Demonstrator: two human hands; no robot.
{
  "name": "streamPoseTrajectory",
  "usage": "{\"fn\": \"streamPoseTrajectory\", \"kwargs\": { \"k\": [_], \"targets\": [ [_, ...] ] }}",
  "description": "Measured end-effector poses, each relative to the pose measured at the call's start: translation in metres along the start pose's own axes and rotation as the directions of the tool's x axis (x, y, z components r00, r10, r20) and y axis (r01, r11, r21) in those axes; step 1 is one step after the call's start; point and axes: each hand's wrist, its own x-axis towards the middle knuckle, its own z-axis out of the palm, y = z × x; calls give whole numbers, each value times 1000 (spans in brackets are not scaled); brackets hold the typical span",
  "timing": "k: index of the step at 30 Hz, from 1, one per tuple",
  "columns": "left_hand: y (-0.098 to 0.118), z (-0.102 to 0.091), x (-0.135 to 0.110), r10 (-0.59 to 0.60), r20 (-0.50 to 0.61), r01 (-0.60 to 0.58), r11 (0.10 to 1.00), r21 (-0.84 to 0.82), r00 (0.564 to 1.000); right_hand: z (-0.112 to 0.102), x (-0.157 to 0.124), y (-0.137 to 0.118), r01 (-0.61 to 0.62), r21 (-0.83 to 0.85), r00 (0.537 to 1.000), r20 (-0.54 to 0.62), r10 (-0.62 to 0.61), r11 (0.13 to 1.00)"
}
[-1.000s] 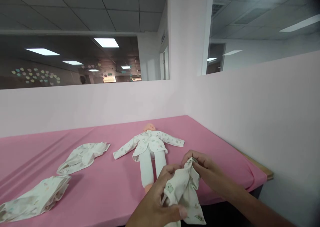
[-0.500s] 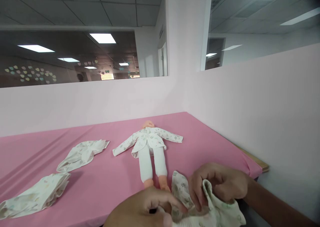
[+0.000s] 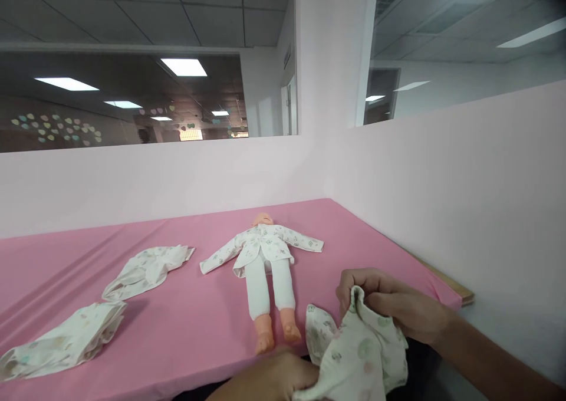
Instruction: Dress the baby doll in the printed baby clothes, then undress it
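A baby doll (image 3: 265, 259) lies on its back on the pink table (image 3: 186, 324), in a printed white top with its white legs and bare feet toward me. My right hand (image 3: 389, 306) pinches the top edge of a small printed white garment (image 3: 358, 354) just right of the doll's feet. My left hand (image 3: 269, 380) grips the lower part of that same garment at the bottom of the view, below the table's front edge. The garment hangs crumpled between both hands.
Two more printed white garments lie on the table to the left: one (image 3: 145, 269) beside the doll, another (image 3: 62, 342) near the front left. Pale pink partition walls (image 3: 442, 177) close off the back and right sides. The table's right corner (image 3: 455, 295) sits near my right wrist.
My hands dropped toward the table's front edge with the garment, then my right hand lifted its edge again. The doll's feet, hidden before, now show. The view shifted slightly.
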Motion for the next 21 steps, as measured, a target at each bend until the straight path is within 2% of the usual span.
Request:
{"fn": "streamPoseTrajectory", "kwargs": {
  "k": [3,5,8,10,12,14,17,19,21],
  "targets": [
    [13,-8,1,-73,-26,73,997,-26,997,-5,0,1,29,65,998,57,-32,997],
    [21,-17,2,-18,-52,13,994,-104,998,-7,1,1,33,48,994,106,-38,998],
    [34,-34,4,133,-70,-144,972,-183,989,-10,1,0,5,-75,988,155,7,997],
    [45,-43,6,204,-98,-216,966,-143,974,-10,2,-2,-25,-160,970,236,63,987],
    [57,-48,9,216,-125,-222,974,-43,968,-6,4,-8,-21,-207,940,330,90,978],
    [69,-50,16,208,-151,-195,976,98,966,3,8,-16,54,-223,931,363,31,973],
    [83,-47,30,253,-166,-181,917,356,953,23,18,-26,203,-224,945,300,-131,953],
    [90,-45,40,319,-157,-210,852,479,935,36,27,-29,230,-188,959,212,-189,955],
    [94,-44,48,371,-168,-232,814,532,913,45,36,-28,223,-114,972,106,-212,968]
  ]
}}
